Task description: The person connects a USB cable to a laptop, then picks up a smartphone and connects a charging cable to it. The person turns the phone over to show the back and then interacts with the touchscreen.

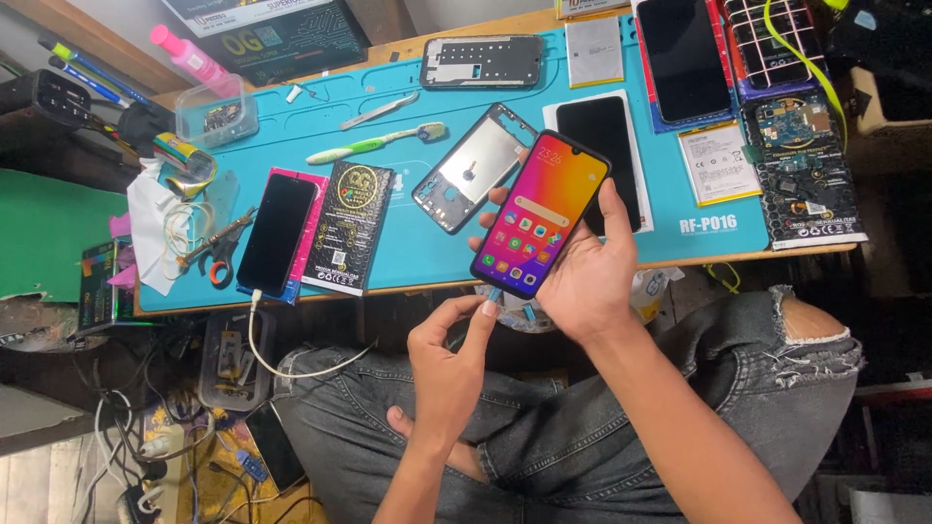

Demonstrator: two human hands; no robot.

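The right hand (582,277) holds a lit phone (540,215) up over the near edge of the surface (427,247), its fingers wrapped around the back and the thumb lying along the right side. The screen glows pink and orange with rows of small icons, so the phone is switched on and seems to be working. The left hand (449,364) sits just below it, its fingers pinched together at the phone's bottom edge, on something small and bluish that I cannot make out.

On the teal mat behind lie a bare phone frame (471,167), a second frame (482,61) further back, a dark phone (278,233) with a white cable (282,361) plugged in, a green toothbrush (377,144), tweezers (379,111) and a pair of flat batteries.

Judging by the live screen, the phone looks assembled and powered; what seems left is the fiddling at its lower end, and the spare parts on the mat are untouched.
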